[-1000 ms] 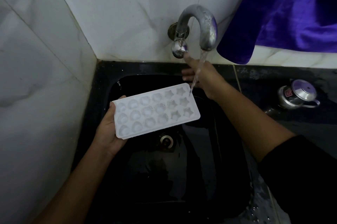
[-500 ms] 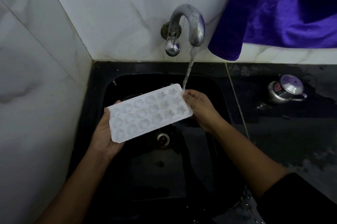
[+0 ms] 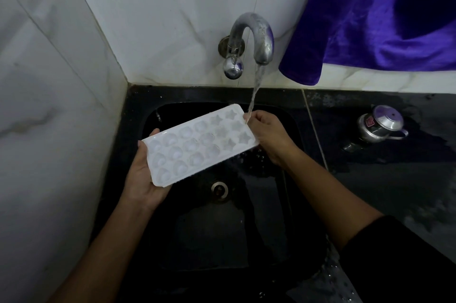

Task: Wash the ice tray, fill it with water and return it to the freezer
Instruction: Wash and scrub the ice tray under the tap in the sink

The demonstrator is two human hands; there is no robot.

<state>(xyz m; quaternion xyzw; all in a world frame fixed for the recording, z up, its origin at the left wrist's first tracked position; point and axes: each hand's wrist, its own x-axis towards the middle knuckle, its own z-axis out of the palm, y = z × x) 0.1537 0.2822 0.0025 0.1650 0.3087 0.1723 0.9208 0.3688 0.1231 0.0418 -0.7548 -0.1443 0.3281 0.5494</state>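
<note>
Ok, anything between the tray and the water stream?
Only the right hand: it grips the tray at the end where the stream lands. The left hand holds the other end; nothing else visible is in the way.

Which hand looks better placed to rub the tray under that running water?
Probably the right hand: it sits at the end of the ice tray where the water lands, while the left hand grips the other end.

We found the white ice tray (image 3: 199,145) face up, with round moulds at its left end and star moulds at its right. It was aloft over the black sink (image 3: 137,115), and water (image 3: 257,80) was striking its far right corner.
</note>
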